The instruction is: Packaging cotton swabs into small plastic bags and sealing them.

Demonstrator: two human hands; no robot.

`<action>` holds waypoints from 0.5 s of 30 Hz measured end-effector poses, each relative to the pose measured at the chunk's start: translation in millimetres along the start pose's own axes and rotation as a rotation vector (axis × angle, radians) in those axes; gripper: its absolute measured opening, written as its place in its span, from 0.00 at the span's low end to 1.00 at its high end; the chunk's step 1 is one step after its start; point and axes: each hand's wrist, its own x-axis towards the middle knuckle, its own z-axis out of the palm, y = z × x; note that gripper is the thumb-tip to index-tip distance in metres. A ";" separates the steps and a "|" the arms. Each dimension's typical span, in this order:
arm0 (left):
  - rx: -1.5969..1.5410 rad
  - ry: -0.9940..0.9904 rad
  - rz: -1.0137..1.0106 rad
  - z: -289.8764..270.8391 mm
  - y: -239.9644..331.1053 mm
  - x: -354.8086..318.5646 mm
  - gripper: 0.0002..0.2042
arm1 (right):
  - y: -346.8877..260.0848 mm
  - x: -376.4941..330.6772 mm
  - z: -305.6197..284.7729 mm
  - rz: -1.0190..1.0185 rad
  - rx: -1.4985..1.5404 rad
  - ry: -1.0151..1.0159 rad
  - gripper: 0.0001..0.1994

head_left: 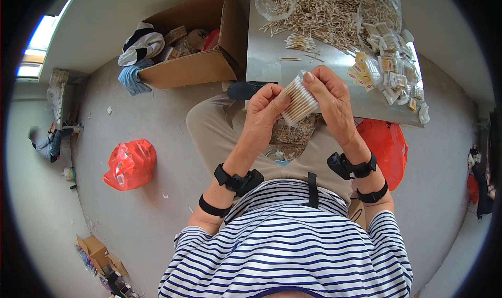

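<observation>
Between my two hands, above my lap and at the table's near edge, is a clear plastic pack of cotton swabs (299,103), tilted, with its wooden sticks lying side by side. My left hand (265,109) pinches the pack's left edge between thumb and fingers. At its upper right corner, my right hand (330,96) grips it with the thumb on top. Beyond the hands, a small bundle of loose swabs (299,41) and a few single swabs (289,59) lie on the metal table (272,70). A large heap of loose swabs (324,10) covers its far part.
Filled swab packs (395,70) pile up along the table's right side beside yellow labels (361,72). An open cardboard box (183,70) stands left of the table. Red plastic bags sit on the floor to the left (130,164) and beside my right leg (384,151).
</observation>
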 end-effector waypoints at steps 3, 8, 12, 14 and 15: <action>-0.003 -0.001 0.008 -6.0 -0.3 2.9 0.10 | 2.3 4.4 2.3 0.011 -0.036 -0.031 0.16; -0.026 0.022 0.037 -10.8 -4.7 6.7 0.08 | -1.2 8.6 -0.2 0.081 0.068 -0.056 0.21; -0.048 0.104 0.060 -14.4 -6.4 8.7 0.08 | 2.9 4.3 10.4 0.061 0.059 -0.015 0.27; -0.011 0.071 0.077 -18.6 -8.1 9.1 0.08 | 10.0 7.9 8.5 0.078 -0.027 -0.068 0.27; 0.030 0.037 0.089 -20.1 -8.3 8.9 0.08 | 10.7 10.0 9.0 0.098 -0.108 -0.116 0.26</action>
